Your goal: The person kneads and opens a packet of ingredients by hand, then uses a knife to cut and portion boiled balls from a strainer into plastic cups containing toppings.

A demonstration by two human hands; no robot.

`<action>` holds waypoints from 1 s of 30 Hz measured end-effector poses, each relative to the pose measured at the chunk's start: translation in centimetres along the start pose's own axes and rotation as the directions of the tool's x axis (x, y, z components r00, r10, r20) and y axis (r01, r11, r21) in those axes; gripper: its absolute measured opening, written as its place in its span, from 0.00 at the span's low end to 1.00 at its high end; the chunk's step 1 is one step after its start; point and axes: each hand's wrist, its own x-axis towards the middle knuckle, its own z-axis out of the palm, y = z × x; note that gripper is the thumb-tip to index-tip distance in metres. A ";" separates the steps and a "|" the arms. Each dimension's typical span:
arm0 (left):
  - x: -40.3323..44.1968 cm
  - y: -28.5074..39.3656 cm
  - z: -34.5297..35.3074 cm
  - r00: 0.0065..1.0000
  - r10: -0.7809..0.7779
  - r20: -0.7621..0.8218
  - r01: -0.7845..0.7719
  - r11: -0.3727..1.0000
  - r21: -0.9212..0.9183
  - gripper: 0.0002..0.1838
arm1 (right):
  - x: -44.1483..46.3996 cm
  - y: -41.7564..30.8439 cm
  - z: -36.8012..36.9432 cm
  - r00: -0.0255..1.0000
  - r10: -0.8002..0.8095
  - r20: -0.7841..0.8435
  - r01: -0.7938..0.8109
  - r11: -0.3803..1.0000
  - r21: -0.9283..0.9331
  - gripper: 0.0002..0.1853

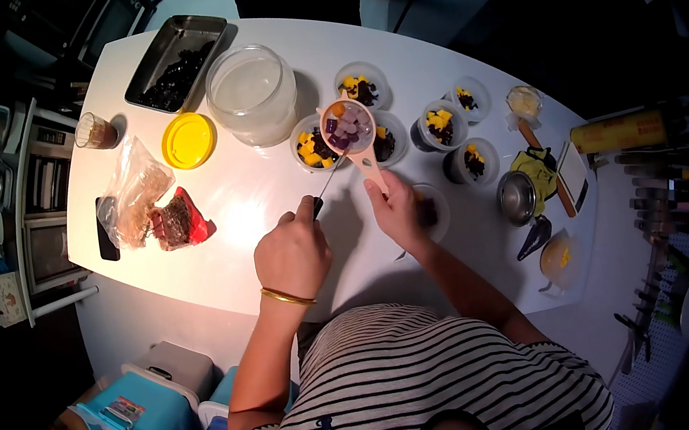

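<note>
My right hand (398,211) is closed around the handle of a pale pink slotted scoop (371,169). Purple, lilac and orange cubes (348,121) fill its bowl, which is held above the clear cups. My left hand (292,255), with a gold bangle at the wrist, grips a black-handled utensil (319,204); its thin metal end reaches to the scoop's edge, and its tip's shape cannot be made out. Under and around the scoop stand cups of yellow cubes and black jelly: a left cup (308,150), a back cup (363,84) and a partly hidden cup (392,143).
More filled cups (440,126) stand to the right, and another cup (434,213) is partly behind my right arm. A big clear jar (252,94), a metal tray of black jelly (175,74), a yellow lid (189,141), plastic bags (137,187) and a metal bowl (517,197) share the white table.
</note>
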 end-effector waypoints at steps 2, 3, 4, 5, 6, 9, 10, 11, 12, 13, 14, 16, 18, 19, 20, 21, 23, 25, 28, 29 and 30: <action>-0.1 -0.3 0.2 1.000 -0.013 -0.009 0.013 1.000 -0.002 0.18 | -0.1 0.2 0.2 1.000 0.004 -0.006 -0.004 1.000 0.001 0.10; -0.1 -0.5 0.3 1.000 -0.023 -0.019 0.023 1.000 -0.003 0.18 | -0.2 0.1 0.4 1.000 0.004 -0.005 -0.004 1.000 0.001 0.10; -0.2 -0.6 0.2 1.000 -0.024 -0.019 0.023 1.000 -0.003 0.18 | -0.3 -0.1 0.5 0.999 -0.018 -0.027 0.018 1.000 0.009 0.10; -0.3 -0.7 0.2 0.999 -0.028 -0.034 0.028 1.000 0.001 0.17 | -0.3 -0.2 0.6 0.998 -0.040 -0.050 0.041 0.999 0.016 0.10; -0.4 -0.7 0.1 0.998 -0.033 -0.048 0.033 0.999 0.005 0.17 | -0.3 -0.2 0.7 0.998 -0.039 -0.050 0.040 0.999 0.016 0.10; -0.7 -0.6 -0.6 0.996 -0.073 -0.041 0.073 0.997 -0.003 0.17 | -0.3 0.1 0.9 0.998 -0.037 -0.053 0.037 0.999 0.007 0.10; -0.8 -0.6 -0.7 0.997 -0.073 -0.040 0.073 0.997 -0.002 0.17 | -0.3 0.3 1.0 0.998 -0.028 -0.050 0.028 1.000 0.012 0.10; -0.9 -0.6 -0.7 0.997 -0.060 -0.055 0.059 0.998 -0.014 0.17 | -0.3 0.3 1.0 0.999 -0.019 -0.047 0.020 1.000 0.016 0.11; -1.0 -0.5 -0.7 0.997 -0.046 -0.070 0.044 0.999 -0.027 0.17 | -0.2 0.3 0.9 0.999 -0.018 -0.047 0.019 1.000 0.016 0.11; -0.9 -0.4 -0.7 0.997 -0.046 -0.067 0.044 0.999 -0.027 0.17 | -0.2 0.1 0.8 0.999 -0.012 -0.040 0.012 1.000 0.020 0.10; -0.8 -0.1 -0.6 0.999 -0.025 -0.044 0.024 1.000 -0.017 0.17 | -0.2 0.0 0.8 0.999 -0.007 -0.033 0.008 1.000 0.023 0.10; -0.5 0.2 -0.1 1.000 0.010 -0.004 -0.010 1.000 0.012 0.17 | -0.3 -0.2 0.8 0.999 -0.031 -0.045 0.031 0.999 0.008 0.10; -0.3 0.4 -0.1 1.000 0.019 -0.015 -0.019 1.000 0.004 0.17 | -0.3 -0.2 0.6 0.997 -0.051 -0.061 0.051 0.999 -0.011 0.10; -0.3 0.6 -0.1 0.999 0.027 -0.026 -0.027 1.000 0.001 0.17 | -0.4 -0.3 0.6 0.997 -0.040 -0.061 0.039 0.999 -0.013 0.10; -0.2 0.6 -0.1 0.999 0.031 -0.023 -0.031 1.000 -0.001 0.17 | -0.5 -0.3 0.5 0.998 -0.027 -0.059 0.026 1.000 -0.013 0.10; -0.1 0.5 -0.1 0.999 0.043 -0.005 -0.043 0.999 -0.007 0.17 | -0.6 -0.3 0.4 0.998 -0.028 -0.059 0.027 1.000 -0.014 0.10; -0.1 0.4 0.0 0.999 0.043 0.005 -0.043 0.999 -0.011 0.18 | -0.6 -0.6 0.5 0.996 -0.067 -0.051 0.066 0.997 -0.030 0.10; 0.0 0.2 0.4 1.000 0.010 0.007 -0.010 1.000 0.023 0.18 | -0.6 -0.3 0.7 0.994 -0.096 -0.045 0.094 0.995 -0.041 0.10; -0.4 -0.1 0.2 0.999 -0.024 0.022 0.023 1.000 0.021 0.17 | -0.8 -0.1 0.8 0.995 -0.090 -0.034 0.089 0.995 -0.052 0.10; -0.6 -0.2 0.2 0.999 -0.024 0.022 0.024 1.000 0.020 0.17 | -0.8 -0.1 0.7 0.998 -0.063 -0.025 0.062 0.997 -0.049 0.10; -0.8 -0.4 0.2 0.999 -0.032 0.014 0.032 0.999 0.020 0.17 | -0.9 0.2 0.8 0.998 -0.063 -0.024 0.062 0.997 -0.049 0.10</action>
